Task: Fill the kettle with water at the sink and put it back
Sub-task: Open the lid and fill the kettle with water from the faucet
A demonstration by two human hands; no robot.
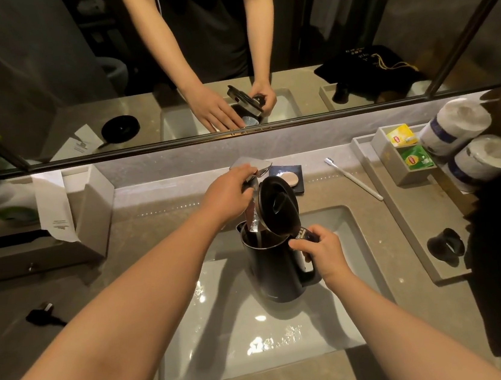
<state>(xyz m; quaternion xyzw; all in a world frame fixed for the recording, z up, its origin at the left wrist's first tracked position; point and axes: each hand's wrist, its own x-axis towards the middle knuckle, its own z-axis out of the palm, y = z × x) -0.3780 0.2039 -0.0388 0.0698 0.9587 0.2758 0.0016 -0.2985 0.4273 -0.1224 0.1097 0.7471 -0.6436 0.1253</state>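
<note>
Kettle [273,269] position: upright inside the sink [355,233], toward its far side, lid [277,207] hinged open and standing up over the handle side. Your right hand [321,252] has its fingers closed around the handle [307,236] on the kettle's right. Your left hand [227,192] reaches far over the basin, fingers curled on the tap lever [251,166]; the spout [252,218] points down into the kettle's open mouth, and a stream of water shows there.

Clearances: the basin is open to the left and near side of the kettle, with wet glints on its floor. The lid's far edge sits close to the soap dish [288,177]. A toothbrush [353,178] lies on the counter right of the tap, near the sink's far right corner. A tray [402,202] borders the right. A black plug [42,313] lies on the left counter, well apart.
</note>
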